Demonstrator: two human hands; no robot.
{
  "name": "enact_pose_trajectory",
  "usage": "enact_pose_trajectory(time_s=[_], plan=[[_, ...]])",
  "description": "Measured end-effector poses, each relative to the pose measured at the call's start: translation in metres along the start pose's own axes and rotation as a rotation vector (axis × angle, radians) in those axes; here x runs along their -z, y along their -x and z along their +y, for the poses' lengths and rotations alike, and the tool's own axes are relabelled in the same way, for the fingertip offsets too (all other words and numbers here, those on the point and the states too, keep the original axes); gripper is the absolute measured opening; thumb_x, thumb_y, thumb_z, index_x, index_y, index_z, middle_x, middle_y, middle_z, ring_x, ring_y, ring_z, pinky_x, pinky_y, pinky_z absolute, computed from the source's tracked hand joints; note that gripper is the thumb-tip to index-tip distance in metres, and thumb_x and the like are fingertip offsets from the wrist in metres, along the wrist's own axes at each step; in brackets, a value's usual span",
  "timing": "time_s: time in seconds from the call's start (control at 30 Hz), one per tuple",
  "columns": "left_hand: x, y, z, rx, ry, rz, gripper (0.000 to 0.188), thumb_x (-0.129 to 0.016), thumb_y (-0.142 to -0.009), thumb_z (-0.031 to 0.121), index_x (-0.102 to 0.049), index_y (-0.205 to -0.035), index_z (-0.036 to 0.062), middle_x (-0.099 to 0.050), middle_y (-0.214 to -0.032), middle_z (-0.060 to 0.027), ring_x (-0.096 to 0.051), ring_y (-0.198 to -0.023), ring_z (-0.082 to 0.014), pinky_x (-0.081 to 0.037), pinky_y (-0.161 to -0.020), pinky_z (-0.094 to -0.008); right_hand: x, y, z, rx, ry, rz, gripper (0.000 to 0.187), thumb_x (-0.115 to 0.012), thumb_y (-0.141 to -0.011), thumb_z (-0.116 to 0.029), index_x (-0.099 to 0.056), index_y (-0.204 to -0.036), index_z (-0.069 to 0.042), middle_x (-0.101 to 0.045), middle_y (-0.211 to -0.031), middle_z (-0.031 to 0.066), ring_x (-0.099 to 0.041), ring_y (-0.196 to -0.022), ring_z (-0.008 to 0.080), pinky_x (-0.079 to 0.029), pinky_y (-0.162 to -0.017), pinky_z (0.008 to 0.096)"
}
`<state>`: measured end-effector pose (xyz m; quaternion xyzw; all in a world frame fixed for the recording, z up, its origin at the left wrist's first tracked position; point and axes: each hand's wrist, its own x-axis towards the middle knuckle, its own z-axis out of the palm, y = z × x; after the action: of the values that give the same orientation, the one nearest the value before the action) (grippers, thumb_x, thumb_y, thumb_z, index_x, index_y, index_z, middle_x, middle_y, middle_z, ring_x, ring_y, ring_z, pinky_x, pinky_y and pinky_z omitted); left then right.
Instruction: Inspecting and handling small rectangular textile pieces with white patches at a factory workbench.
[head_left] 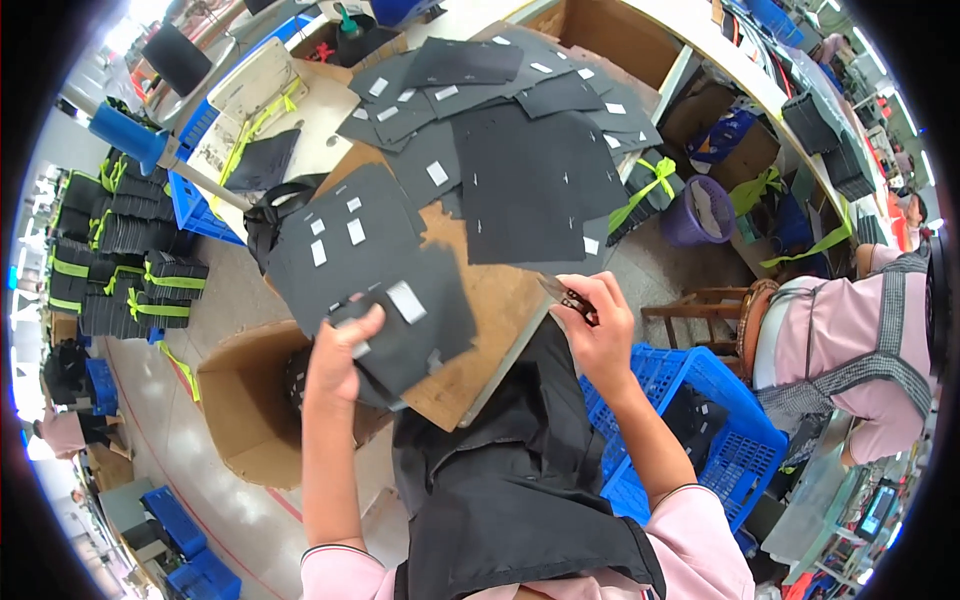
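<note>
My left hand (336,365) grips a dark grey fabric panel (438,330) by its near left edge, thumb on top. That panel carries white labels and looks slightly blurred. Small dark thread snips (574,302) sit in my right hand (606,328), their tip pointing up and left beside the wooden board's edge. Under and beyond the held panel lies another grey panel (385,205) with white labels. Straight ahead, a large black panel (525,185) with small white marks rests over several overlapping labelled panels (435,100).
A brown wooden board (480,365) forms the near work surface. An open cardboard box (235,400) stands lower left, a blue crate (735,455) lower right. Tied dark bundles (130,250) are stacked far left. Beyond a purple bin (697,210), a person in pink (830,330) sits at right.
</note>
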<state>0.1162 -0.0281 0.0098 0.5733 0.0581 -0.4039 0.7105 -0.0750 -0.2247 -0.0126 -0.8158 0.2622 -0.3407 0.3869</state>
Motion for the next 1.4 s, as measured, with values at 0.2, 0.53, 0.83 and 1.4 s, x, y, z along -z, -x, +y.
enact_pose_trajectory(time_s=[0.2, 0.53, 0.83, 1.4], plan=[[0.001, -0.009, 0.017, -0.081, -0.093, -0.005, 0.032, -0.074, -0.071, 0.006, -0.057, -0.099, 0.0044, -0.061, -0.092, -0.004, -0.06, -0.083, -0.0162, -0.049, -0.076, -0.0303, -0.038, -0.018, -0.031, 0.296, -0.097, -0.175, 0.029, -0.07, -0.069, -0.007, -0.062, -0.097, -0.008, -0.057, -0.077, 0.0069, -0.056, -0.061, 0.0236, -0.044, -0.055, 0.0324], [-0.017, 0.013, 0.02, -0.003, -0.128, -0.109, 0.03, -0.073, -0.073, 0.008, -0.058, -0.099, 0.0037, -0.061, -0.087, -0.0028, -0.059, -0.08, -0.0149, -0.048, -0.074, -0.0287, -0.059, -0.032, -0.049, 0.453, 0.044, -0.195, 0.027, -0.07, -0.068, -0.007, -0.061, -0.093, -0.008, -0.055, -0.075, 0.0054, -0.054, -0.059, 0.0237, -0.042, -0.054, 0.0323], [0.003, -0.009, 0.025, -0.129, -0.117, -0.024, 0.034, -0.074, -0.067, 0.004, -0.058, -0.097, 0.0047, -0.061, -0.089, -0.0033, -0.06, -0.082, -0.0159, -0.048, -0.078, -0.0305, -0.051, -0.043, -0.022, 0.28, -0.065, -0.135, 0.027, -0.07, -0.069, -0.004, -0.06, -0.094, -0.007, -0.054, -0.077, 0.0065, -0.055, -0.061, 0.0212, -0.044, -0.055, 0.0312], [-0.049, -0.055, -0.048, -1.119, -1.401, 0.038, 0.099, -0.079, -0.063, 0.026, -0.022, -0.143, 0.0083, -0.01, -0.15, -0.0183, -0.007, -0.139, -0.0353, -0.008, -0.11, -0.0502, -0.047, -0.095, 0.086, -0.345, 0.224, 0.077, 0.033, -0.074, -0.07, -0.014, -0.053, -0.093, -0.001, -0.062, -0.084, 0.0128, -0.061, -0.077, 0.0308, -0.046, -0.066, 0.0382]])
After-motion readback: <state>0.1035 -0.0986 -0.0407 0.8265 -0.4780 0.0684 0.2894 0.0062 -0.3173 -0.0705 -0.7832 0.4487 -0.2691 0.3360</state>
